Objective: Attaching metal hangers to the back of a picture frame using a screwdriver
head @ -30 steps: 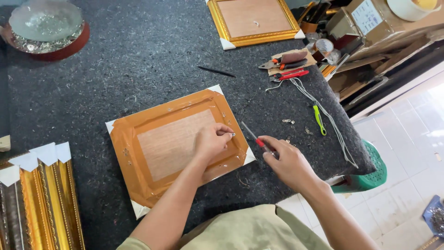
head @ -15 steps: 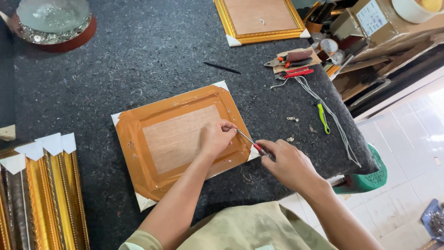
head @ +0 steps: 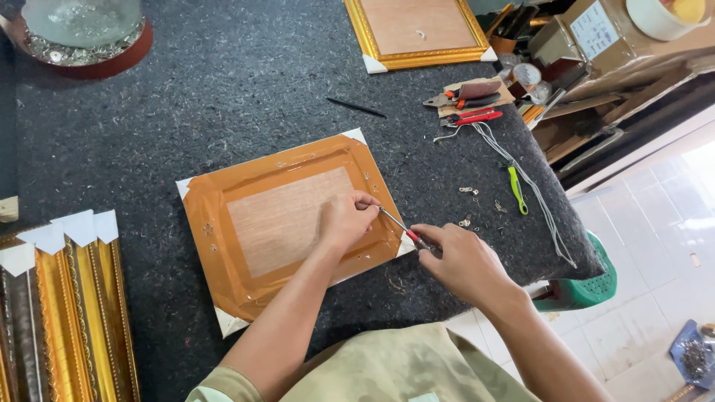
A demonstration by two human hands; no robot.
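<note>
A picture frame (head: 223,223) lies face down on the dark felt table, its back sealed with brown tape around a wooden board. My left hand (head: 344,221) rests on the frame's right side, fingers pinched at the tip of a screwdriver (head: 398,225). My right hand (head: 460,260) grips the screwdriver's red handle just off the frame's right edge, with the shaft angled up-left onto the frame. What lies under my left fingertips is hidden.
A second gold frame (head: 417,33) lies at the top. Red-handled pliers (head: 471,115), a wire (head: 521,182), a green tool (head: 516,190), small metal hangers (head: 468,191) and a black pen (head: 356,107) sit to the right. Gold frames (head: 67,313) stack at left; a glass bowl (head: 78,22) is top left.
My right hand brought the screwdriver closer, so its tip now meets my left fingers on the frame. The view shifted slightly.
</note>
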